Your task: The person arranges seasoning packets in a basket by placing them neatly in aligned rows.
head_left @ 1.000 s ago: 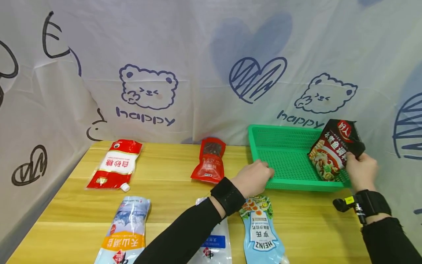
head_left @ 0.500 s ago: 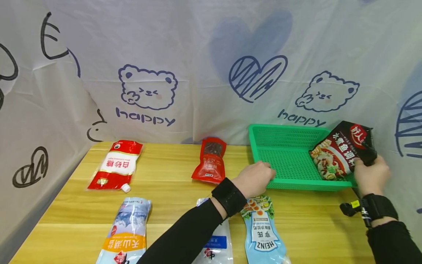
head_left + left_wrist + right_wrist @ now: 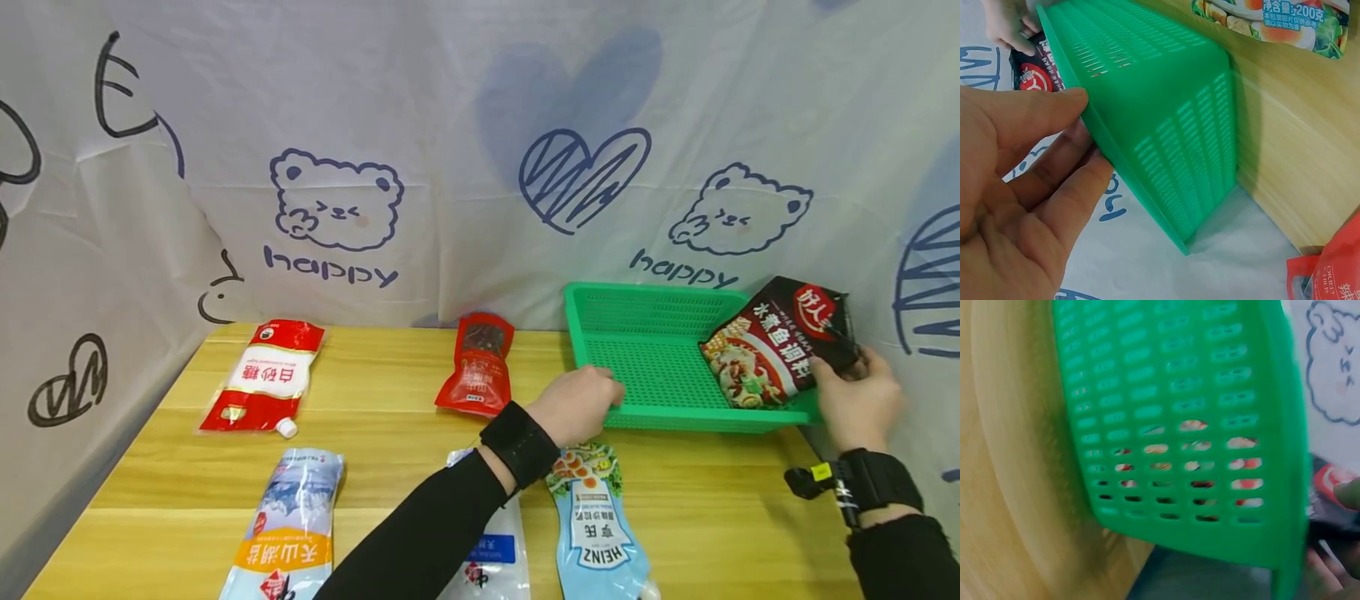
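Note:
In the head view my left hand (image 3: 577, 406) pinches the near left corner of the green basket (image 3: 675, 419) by its rim. The left wrist view shows the thumb (image 3: 1054, 112) on one side of that rim and fingertips on the other. At the basket's right end, my right hand (image 3: 862, 404) holds the lower right edge of a black and red fish seasoning packet (image 3: 780, 346). The packet leans inside the basket, its top sticking out past the right rim. Only part of the right hand shows in the right wrist view, thumb and fingers around the packet's dark edge.
A red sugar bag (image 3: 266, 375), a red dried chili bag (image 3: 477, 367), a blue salt bag (image 3: 288, 517), a white bag (image 3: 495, 550) partly under the left arm and a Heinz pouch (image 3: 597, 525) lie on the wooden table (image 3: 390, 375). A printed cloth hangs behind.
My right hand has moved right and slightly down, and the packet has tilted and shifted right with it. My left hand stays on the basket rim.

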A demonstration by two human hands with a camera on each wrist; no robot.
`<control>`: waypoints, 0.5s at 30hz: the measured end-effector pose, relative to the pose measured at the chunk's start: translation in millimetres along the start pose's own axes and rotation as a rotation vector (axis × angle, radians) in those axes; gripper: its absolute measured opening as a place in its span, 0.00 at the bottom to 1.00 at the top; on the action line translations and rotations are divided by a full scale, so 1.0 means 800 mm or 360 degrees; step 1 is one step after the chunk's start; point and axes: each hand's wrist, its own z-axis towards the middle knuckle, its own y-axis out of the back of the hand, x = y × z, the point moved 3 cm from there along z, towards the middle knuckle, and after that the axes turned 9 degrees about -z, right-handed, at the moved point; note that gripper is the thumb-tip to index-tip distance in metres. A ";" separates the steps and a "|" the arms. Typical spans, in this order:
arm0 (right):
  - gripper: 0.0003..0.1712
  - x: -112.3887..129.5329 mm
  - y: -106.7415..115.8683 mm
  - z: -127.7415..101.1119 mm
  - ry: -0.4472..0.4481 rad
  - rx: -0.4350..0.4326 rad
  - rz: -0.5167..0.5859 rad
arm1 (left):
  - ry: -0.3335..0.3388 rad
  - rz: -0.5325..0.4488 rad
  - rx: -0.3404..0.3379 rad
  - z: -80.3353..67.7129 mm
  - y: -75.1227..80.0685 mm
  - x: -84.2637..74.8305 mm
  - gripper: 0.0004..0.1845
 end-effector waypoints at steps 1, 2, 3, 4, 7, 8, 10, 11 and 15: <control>0.42 0.003 0.003 -0.004 -0.0002 -0.0013 0.0024 | -0.0002 -0.0007 0.0000 -0.001 -0.001 0.000 0.16; 0.42 0.006 0.006 -0.008 0.0011 -0.0025 0.0053 | -0.0008 -0.0015 0.0003 -0.002 -0.001 0.000 0.15; 0.43 0.012 0.010 -0.013 0.0030 -0.0035 0.0068 | -0.0020 -0.0025 0.0010 -0.003 -0.001 0.001 0.15; 0.43 0.018 0.015 -0.019 0.0063 -0.0045 0.0079 | -0.0032 -0.0040 0.0015 -0.005 -0.001 0.001 0.15; 0.42 0.044 0.029 -0.039 0.0199 -0.0066 0.0101 | -0.0064 -0.0052 0.0040 -0.011 0.000 0.002 0.15; 0.41 0.053 0.034 -0.047 0.0268 -0.0086 0.0102 | -0.0075 -0.0050 0.0043 -0.013 0.001 0.003 0.15; 0.40 0.072 0.041 -0.062 0.0404 -0.0134 0.0110 | -0.0085 -0.0020 0.0038 -0.018 0.003 0.003 0.16; 0.39 0.080 0.042 -0.070 0.0484 -0.0168 0.0124 | -0.0088 0.0009 0.0036 -0.020 0.003 0.003 0.17; 0.35 0.106 0.043 -0.101 0.0854 -0.0279 0.0200 | -0.0077 0.0088 0.0010 -0.029 0.004 0.005 0.19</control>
